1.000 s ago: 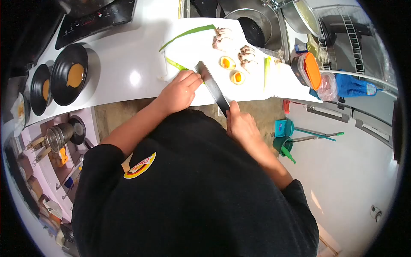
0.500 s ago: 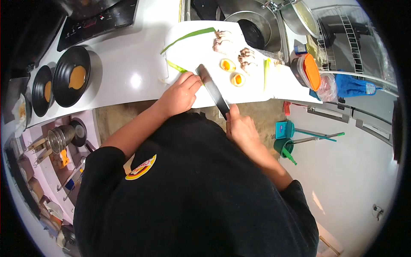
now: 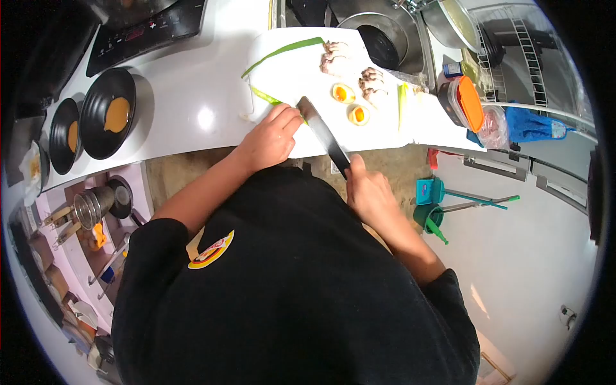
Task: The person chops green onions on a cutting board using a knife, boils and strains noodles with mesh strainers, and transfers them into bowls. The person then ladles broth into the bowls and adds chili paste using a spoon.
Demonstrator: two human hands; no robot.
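My right hand (image 3: 370, 192) is wrapped round the handle of a kitchen knife (image 3: 323, 133), whose blade points up and left over the white cutting board (image 3: 308, 64). Beside the blade tip, my left hand (image 3: 274, 138) has its fingers bent down on a strip of green onion leaf (image 3: 264, 95). A longer green leaf (image 3: 282, 54) lies further back on the board. To the right of the knife are two egg halves with orange yolks, the upper one (image 3: 343, 94) and the lower one (image 3: 359, 115). Pale sliced pieces of meat or seafood (image 3: 334, 58) sit behind them.
Two black bowls, the larger (image 3: 96, 138) holding brown sauce, stand at the left near an induction cooktop (image 3: 144, 38). A sink (image 3: 414, 51) is behind the board. An orange-lidded container (image 3: 470, 104) and a blue cloth (image 3: 536, 125) are at the right.
The knife and my right hand have shifted slightly to the right. My left hand stays on the green leaf. The whole view has moved a little.
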